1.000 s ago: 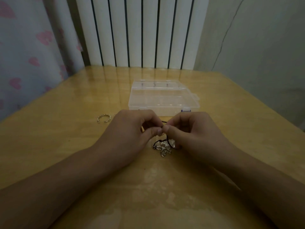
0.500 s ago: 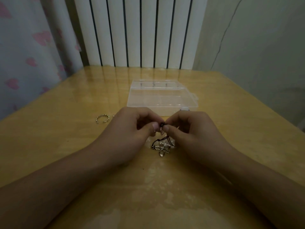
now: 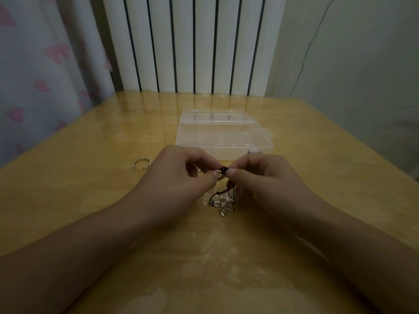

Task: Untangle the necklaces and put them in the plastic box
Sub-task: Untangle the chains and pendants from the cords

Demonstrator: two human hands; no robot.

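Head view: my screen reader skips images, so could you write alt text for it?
Two hands, left hand and right hand, pinch the clasp end of a black cord necklace above a wooden table, its silver flower pendant resting on the wood. Behind them sits a closed clear plastic box; a silver ring lies to the left.

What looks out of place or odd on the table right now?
One thing: a small silver ring lies alone on the table, left of both hands and outside the plastic box. The left hand and right hand pinch the necklace clasp, its black cord bunched by the flower pendant. Nothing looks spilled or broken.
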